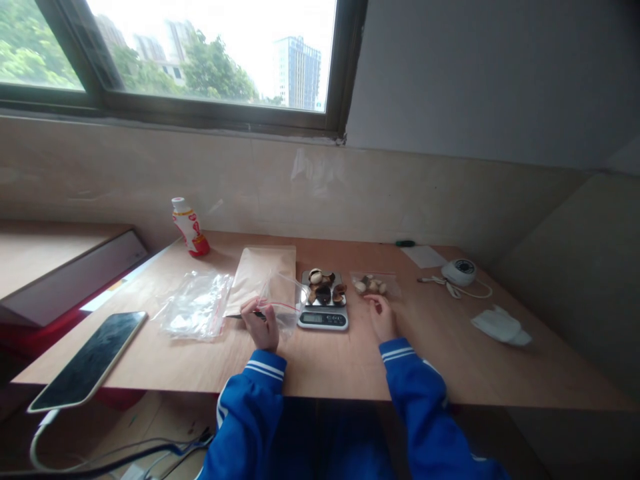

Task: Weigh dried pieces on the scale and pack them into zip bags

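My left hand (pixel 261 325) is closed on the edge of a clear zip bag (pixel 286 308) with a red strip. The bag lies partly over a brown kraft paper pouch (pixel 265 270) and reaches toward a small digital scale (pixel 323 321). Dark brown, curled pieces (pixel 323 293) and a pale round one rest on the scale's plate; they look like dried mushrooms. My right hand (pixel 383 319) has its fingers curled together at the near edge of another zip bag (pixel 373 285) with several pale lumps inside. Whether its fingertips grip anything is too small to tell.
Flat clear zip bags (pixel 195 305) lie left of the pouch, near a phone (pixel 90 360) on a cable. A red and white bottle (pixel 190 228) stands at the back left. To the right are a white corded device (pixel 459 272), a crumpled tissue (pixel 501 325) and a paper sheet (pixel 423 257).
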`<state>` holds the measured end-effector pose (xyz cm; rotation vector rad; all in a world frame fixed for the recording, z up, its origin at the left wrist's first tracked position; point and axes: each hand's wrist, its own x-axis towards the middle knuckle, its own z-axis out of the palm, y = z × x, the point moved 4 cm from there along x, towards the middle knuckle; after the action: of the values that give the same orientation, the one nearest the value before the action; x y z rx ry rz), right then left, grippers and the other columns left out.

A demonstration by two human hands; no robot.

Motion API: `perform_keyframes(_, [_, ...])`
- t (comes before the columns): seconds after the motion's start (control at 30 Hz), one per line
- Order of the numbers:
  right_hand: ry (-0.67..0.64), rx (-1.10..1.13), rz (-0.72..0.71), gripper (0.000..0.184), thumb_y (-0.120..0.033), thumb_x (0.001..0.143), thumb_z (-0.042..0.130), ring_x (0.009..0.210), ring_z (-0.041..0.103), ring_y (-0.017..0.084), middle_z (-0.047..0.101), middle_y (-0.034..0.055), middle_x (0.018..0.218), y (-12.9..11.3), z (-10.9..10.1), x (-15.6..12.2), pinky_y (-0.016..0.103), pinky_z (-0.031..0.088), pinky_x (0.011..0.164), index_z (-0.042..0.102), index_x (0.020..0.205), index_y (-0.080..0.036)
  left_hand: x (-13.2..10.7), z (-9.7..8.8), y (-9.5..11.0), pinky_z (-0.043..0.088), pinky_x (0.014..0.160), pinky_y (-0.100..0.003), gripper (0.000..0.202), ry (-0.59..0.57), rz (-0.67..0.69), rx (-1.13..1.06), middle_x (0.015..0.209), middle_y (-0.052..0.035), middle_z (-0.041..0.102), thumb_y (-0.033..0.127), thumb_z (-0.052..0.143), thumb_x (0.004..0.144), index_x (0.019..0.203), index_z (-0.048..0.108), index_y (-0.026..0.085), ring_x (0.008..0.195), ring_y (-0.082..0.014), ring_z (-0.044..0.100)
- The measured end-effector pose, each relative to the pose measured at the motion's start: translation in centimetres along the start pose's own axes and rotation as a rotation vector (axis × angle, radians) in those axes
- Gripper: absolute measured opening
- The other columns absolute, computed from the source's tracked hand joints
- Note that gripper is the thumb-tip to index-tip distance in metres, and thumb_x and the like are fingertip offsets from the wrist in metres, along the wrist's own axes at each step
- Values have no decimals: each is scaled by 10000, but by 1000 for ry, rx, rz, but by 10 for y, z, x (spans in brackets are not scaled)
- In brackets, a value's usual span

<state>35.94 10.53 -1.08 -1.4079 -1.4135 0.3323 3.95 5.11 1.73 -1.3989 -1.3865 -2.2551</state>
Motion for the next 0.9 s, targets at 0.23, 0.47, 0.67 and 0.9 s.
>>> perform_keyframes(0.23, [-62, -107, -138, 311, -346, 893, 403, 879, 607, 239, 615, 130, 984, -17, 3, -6, 399, 507, 785, 641, 969, -161, -1, 1, 1, 431, 752, -320, 181, -22, 62, 6, 876, -23, 541, 368, 546, 866, 926, 508, 202, 829, -163, 546])
perform_keyframes(0.47, [-350, -285, -396, 574, -440, 875, 503, 1323, 375, 296, 416, 142, 1396, -54, 31, 0, 492, 344, 1069, 381, 1394, -228, -6, 6, -1, 436, 772, -349, 166, -102, 139, 36, 897, -36, 539, 330, 489, 896, 981, 490, 188, 858, -178, 544])
perform_keyframes(0.67, [-433, -251, -344, 501, -398, 821, 589, 1140, 519, 311, 588, 144, 1196, -53, 43, 11, 511, 398, 991, 517, 1277, -203, -8, 9, -3, 449, 806, -371, 174, -149, 133, 43, 937, -45, 531, 340, 471, 898, 991, 475, 193, 913, -187, 546])
perform_keyframes(0.9, [-208, 37, -232, 572, -425, 789, 638, 1064, 551, 261, 572, 122, 1180, -96, 24, 15, 451, 456, 928, 465, 1290, -209, -6, 11, 3, 440, 902, -445, 170, -177, 91, -2, 1106, -125, 571, 344, 423, 919, 998, 427, 193, 1076, -226, 564])
